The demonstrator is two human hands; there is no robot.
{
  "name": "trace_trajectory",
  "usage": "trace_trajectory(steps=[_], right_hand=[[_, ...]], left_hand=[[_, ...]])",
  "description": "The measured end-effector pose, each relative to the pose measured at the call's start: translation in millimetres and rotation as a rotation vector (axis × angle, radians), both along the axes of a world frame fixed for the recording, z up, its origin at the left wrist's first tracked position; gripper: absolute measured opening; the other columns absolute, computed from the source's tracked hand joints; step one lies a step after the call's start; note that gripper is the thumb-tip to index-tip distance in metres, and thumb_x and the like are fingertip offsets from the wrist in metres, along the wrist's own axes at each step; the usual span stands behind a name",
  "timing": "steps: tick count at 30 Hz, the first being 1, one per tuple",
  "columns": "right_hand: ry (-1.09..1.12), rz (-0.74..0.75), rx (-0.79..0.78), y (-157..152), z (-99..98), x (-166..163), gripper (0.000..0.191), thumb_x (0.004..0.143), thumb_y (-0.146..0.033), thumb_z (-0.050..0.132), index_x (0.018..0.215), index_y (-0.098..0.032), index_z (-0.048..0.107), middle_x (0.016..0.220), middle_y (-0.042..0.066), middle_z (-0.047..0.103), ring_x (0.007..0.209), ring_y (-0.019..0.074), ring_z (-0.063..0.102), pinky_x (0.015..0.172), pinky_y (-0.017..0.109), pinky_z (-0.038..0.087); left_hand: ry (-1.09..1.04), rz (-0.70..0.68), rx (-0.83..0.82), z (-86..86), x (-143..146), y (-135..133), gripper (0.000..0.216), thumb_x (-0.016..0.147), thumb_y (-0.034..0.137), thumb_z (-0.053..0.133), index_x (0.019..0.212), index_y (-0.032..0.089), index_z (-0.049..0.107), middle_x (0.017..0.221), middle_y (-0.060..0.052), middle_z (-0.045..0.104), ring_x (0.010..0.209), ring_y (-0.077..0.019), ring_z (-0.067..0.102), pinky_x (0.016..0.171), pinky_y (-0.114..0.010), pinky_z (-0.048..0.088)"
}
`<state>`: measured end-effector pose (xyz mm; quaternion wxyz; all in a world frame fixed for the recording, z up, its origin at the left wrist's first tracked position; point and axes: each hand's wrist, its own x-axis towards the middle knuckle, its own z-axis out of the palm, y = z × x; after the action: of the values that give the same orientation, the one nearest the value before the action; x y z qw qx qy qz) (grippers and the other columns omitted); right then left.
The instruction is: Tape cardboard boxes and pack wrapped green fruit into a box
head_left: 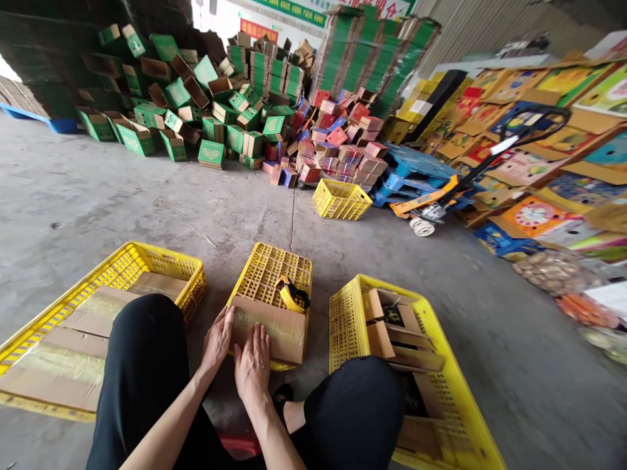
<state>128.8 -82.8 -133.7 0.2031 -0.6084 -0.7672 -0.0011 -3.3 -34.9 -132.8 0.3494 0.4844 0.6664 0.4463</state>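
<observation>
The taped carton is lying beneath the right hand, its long axis running rightward from the left hand. The right is pressing flat, the left bracing one end — both unclenched. Tape-smoothing seems in hand; moving on would call for gripping both ends — an upturned crate is supporting it, a tape dispenser lying beyond.

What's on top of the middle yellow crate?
A cardboard box and a yellow tape dispenser. The left hand and right hand touch the box, covering parts of it. The box hides the part of the yellow crate beneath it.
</observation>
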Motion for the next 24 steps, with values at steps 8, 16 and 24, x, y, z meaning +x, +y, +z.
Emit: trace_trajectory(steps=[8,16,24], right_hand=[[0.036,0.16,-0.044,13,0.3,-30,0.057,0.1,-0.015,0.041,0.156,-0.006,0.05,0.154,0.022,0.056,0.15,0.0329,0.047,0.12,0.051,0.047],[0.062,0.302,-0.056,33,26.1,-39,0.061,0.103,-0.018,0.043,0.164,-0.02,0.039,0.153,0.012,0.06,0.145,0.0305,0.05,0.123,0.051,0.04],[0.156,0.39,-0.022,48,33.7,-25,0.048,0.1,-0.013,0.045,0.145,-0.018,0.061,0.129,0.011,0.072,0.129,0.0241,0.062,0.117,0.04,0.047]], left_hand=[[-0.246,0.092,0.001,3.8,-4,5,0.073,0.104,0.069,0.032,0.119,0.014,0.078,0.134,-0.017,0.073,0.138,-0.0335,0.061,0.12,-0.051,0.043],[-0.294,0.094,0.029,11.2,-7,5,0.08,0.103,0.073,0.027,0.115,0.013,0.079,0.12,-0.018,0.079,0.119,-0.0319,0.073,0.11,-0.047,0.052],[-0.239,0.111,0.064,5.3,-2,11,0.077,0.1,0.075,0.033,0.11,0.014,0.079,0.124,-0.018,0.076,0.121,-0.0326,0.071,0.111,-0.048,0.05]])
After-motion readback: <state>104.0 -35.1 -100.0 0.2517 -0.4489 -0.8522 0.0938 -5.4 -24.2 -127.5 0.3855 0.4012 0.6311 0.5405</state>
